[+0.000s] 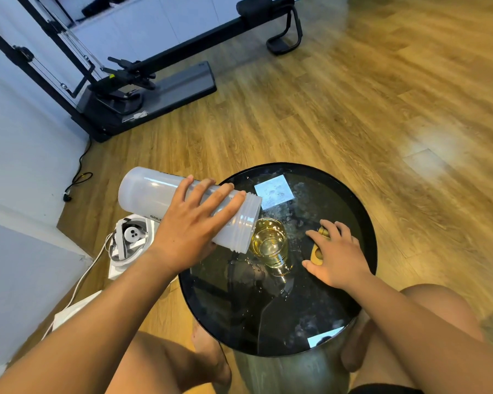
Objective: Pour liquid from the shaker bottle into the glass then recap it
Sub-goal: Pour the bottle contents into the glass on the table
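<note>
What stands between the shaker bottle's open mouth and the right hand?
In the head view, the glass, holding yellow liquid, stands on the black table between the shaker bottle and the right hand.

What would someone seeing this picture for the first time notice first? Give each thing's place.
The big pale bottle stands out first. The left hand holds it tipped almost flat, its open mouth over the glass. The glass holds yellowish liquid and stands near the middle of the round black table. Just right of the glass, the right hand holds a yellow cap on the table.
</note>
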Demonstrator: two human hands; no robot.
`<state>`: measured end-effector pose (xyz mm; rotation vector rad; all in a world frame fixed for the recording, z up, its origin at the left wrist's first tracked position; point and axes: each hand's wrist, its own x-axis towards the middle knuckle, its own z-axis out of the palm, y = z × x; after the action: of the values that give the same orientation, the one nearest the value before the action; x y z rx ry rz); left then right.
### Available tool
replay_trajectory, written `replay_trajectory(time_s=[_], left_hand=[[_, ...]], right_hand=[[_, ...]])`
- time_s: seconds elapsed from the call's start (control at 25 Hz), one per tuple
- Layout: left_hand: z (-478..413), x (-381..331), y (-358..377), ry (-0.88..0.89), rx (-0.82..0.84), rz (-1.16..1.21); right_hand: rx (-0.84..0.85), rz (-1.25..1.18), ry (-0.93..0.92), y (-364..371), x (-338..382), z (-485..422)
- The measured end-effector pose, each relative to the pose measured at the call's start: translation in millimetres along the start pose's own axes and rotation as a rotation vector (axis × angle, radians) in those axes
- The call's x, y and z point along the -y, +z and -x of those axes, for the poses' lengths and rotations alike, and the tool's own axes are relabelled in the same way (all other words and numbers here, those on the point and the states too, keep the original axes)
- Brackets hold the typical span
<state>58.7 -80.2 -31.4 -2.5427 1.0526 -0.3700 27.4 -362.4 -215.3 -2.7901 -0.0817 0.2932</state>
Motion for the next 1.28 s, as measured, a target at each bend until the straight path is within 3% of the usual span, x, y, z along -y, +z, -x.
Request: replay_trajectory(time_s=[1.28], left_hand=[[2.1,-6.2,1.2,-0.038,-0.003,0.027]], right_hand=[[0.007,0.000,-0.004,-1.9,0.2,0.5]])
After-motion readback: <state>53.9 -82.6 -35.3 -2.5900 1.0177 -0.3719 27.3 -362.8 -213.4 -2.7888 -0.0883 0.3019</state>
